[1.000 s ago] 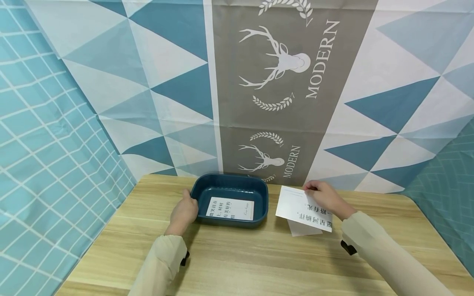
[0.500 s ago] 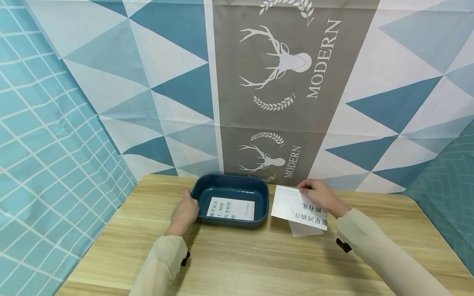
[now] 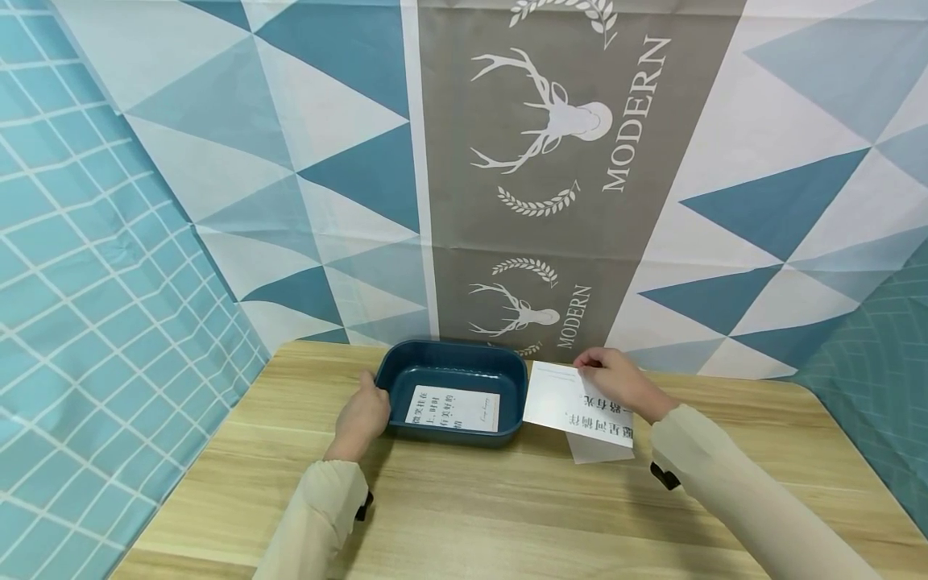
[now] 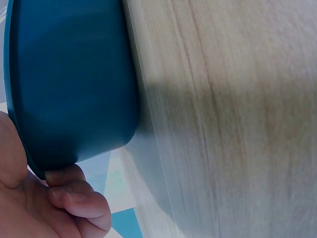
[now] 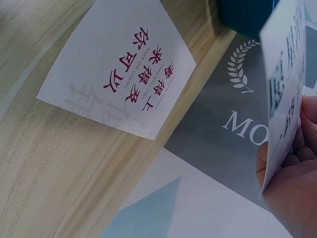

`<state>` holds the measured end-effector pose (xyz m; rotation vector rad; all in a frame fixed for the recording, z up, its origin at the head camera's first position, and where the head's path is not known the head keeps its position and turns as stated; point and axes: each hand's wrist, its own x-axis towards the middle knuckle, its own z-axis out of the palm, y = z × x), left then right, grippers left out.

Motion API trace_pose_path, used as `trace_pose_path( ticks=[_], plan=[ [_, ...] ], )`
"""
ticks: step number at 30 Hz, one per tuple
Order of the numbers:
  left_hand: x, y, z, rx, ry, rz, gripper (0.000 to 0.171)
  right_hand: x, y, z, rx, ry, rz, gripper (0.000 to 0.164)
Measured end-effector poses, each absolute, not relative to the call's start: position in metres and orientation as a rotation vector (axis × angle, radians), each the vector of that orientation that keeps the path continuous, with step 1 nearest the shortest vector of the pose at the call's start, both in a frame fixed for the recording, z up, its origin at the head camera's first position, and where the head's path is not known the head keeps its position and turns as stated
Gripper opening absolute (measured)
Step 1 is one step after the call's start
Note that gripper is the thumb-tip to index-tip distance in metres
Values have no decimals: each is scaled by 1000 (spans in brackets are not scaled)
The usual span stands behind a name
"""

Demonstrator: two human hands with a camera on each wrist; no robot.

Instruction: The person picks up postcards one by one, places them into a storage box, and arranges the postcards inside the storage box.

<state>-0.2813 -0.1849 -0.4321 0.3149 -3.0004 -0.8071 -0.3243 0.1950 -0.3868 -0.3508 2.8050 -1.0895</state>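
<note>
A dark blue rectangular basin stands on the table, and a white card with black characters lies inside it. My left hand grips the basin's left rim; in the left wrist view the thumb and curled fingers pinch its edge. Just right of the basin, my right hand pinches another white card by its far edge, held above the table. Beneath it lies a third card, mostly covered in the head view. The right wrist view shows red characters on that lower card.
The wooden table backs against a patterned cloth with triangles and deer heads. A blue gridded cloth hangs along the left side, and a teal one on the right.
My right hand has moved left with its card, bringing the card close to the basin's right rim and uncovering more of the lower card. The left hand and basin stay in place.
</note>
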Motion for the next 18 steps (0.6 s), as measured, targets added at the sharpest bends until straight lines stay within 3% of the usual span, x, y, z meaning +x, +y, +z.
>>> trace_pose_path(
  ticks=[18],
  plan=[
    [-282, -185, -432, 335, -3007, -801, 36, -327, 177, -379, -339, 2781, -1085, 23]
  ],
)
